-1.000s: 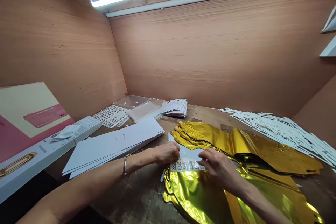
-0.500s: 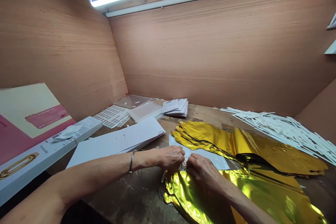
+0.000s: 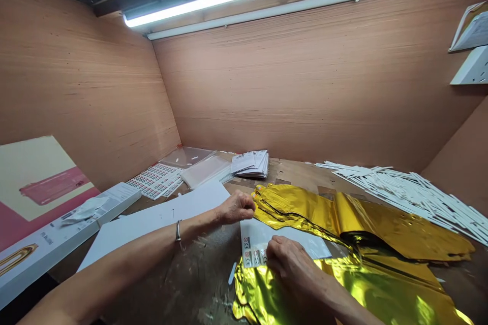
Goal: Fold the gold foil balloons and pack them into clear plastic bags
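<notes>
My left hand (image 3: 237,207) is raised just left of the upper stack of flat gold foil balloons (image 3: 297,198). Its fingers are pinched together, and whatever they may hold is too small to see. Curled over the printed edge of a white sticker sheet (image 3: 249,233) is my right hand (image 3: 287,259). Small CE marks show beside its fingertips, which are partly hidden. The sticker sheet lies between the upper stack and the lower gold foil balloons (image 3: 255,289), which spread beneath my right wrist. A small white strip (image 3: 232,273) rests at the lower balloons' left edge.
White papers (image 3: 152,218) lie left, beside a long balloon box (image 3: 72,226). Farther back are label sheets (image 3: 156,180), clear plastic bags (image 3: 208,170) and a card stack (image 3: 250,163). White strips (image 3: 404,190) pile up at right. Wooden walls (image 3: 297,86) enclose the table.
My left hand has lifted away from the sticker sheet, up and left, uncovering its CE marks. My right hand stays close to the sheet's edge. The camera view has shifted slightly.
</notes>
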`<state>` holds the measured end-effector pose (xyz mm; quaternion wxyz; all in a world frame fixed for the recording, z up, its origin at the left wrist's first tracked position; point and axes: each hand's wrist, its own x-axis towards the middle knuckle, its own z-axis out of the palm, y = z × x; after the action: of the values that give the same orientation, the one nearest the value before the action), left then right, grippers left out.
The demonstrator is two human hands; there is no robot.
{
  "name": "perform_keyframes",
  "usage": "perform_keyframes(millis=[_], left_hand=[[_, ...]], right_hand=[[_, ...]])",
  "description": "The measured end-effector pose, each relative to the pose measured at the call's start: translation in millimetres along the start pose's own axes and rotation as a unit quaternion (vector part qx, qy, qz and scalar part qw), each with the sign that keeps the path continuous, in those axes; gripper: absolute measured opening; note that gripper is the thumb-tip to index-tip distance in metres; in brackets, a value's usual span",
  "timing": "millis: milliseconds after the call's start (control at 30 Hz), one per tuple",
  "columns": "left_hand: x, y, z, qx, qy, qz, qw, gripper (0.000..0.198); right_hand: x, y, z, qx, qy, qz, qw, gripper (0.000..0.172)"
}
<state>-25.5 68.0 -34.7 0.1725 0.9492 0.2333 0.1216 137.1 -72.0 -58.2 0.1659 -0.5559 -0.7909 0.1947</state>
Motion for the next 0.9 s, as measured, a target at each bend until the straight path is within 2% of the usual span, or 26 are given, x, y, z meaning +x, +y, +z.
perform_keyframes(millis=[67, 133, 233, 333, 600, 733, 900], left_hand=[[13, -2, -6.2, 0.032, 0.018, 0.014, 0.999, 0.014], [26, -4, -9.8, 0.112, 0.030, 0.065, 0.991, 0.015], [43, -9, -9.3, 0.265, 0.010, 0.186, 0.946, 0.022], [56, -18, -4.7, 0.343, -0.027, 0.269, 0.900, 0.024], [76, -43, 1.0, 0.356, -0.075, 0.352, 0.862, 0.017], [83, -51, 0.2, 0.362, -0.089, 0.396, 0.839, 0.015], [89, -58, 0.0, 0.337, -0.083, 0.435, 0.831, 0.015]], right_hand=[[-1, -3, -2, 0.008, -0.004, 0.004, 1.000, 0.013], [-2, -4, -5, 0.018, -0.010, 0.007, 1.000, 0.012], [0, 0, -9, 0.046, -0.007, 0.016, 0.999, 0.011], [9, 15, -15, 0.054, 0.031, 0.036, 0.997, 0.013], [46, 61, -41, 0.022, 0.134, 0.085, 0.987, 0.017], [59, 72, -46, 0.015, 0.152, 0.102, 0.983, 0.018], [67, 78, -41, 0.010, 0.148, 0.110, 0.983, 0.019]])
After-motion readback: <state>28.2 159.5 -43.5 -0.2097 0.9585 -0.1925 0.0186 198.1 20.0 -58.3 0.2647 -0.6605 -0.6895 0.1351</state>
